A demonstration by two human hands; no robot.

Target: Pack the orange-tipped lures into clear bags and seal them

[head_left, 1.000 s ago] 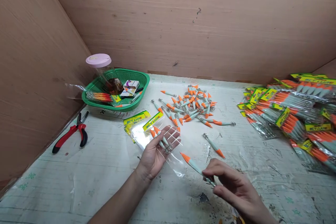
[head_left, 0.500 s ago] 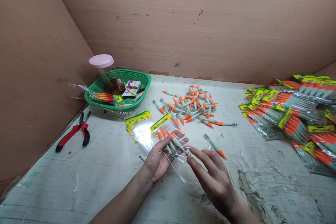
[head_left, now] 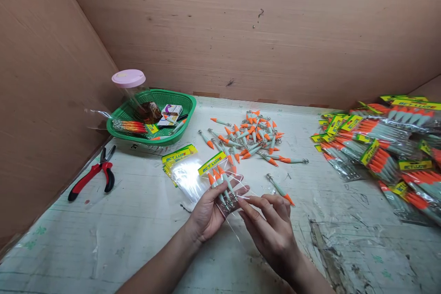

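Observation:
My left hand lies under a clear plastic bag with a yellow-green header card and grips it. Three orange-tipped pale lures lie inside the bag, side by side. My right hand pinches the bag's open lower end just beside the left fingers. One loose lure lies on the table right behind my right hand. A pile of loose lures sits further back in the middle.
A stack of empty header bags lies left of the held bag. A green basket with a pink-lidded jar stands at back left, red-handled pliers in front of it. Filled packs are heaped at right. Wooden walls close off the left and back.
A second ago my right hand held a loose lure at the bag's mouth; that lure now lies inside as the third. The right hand has come up against the bag's open end.

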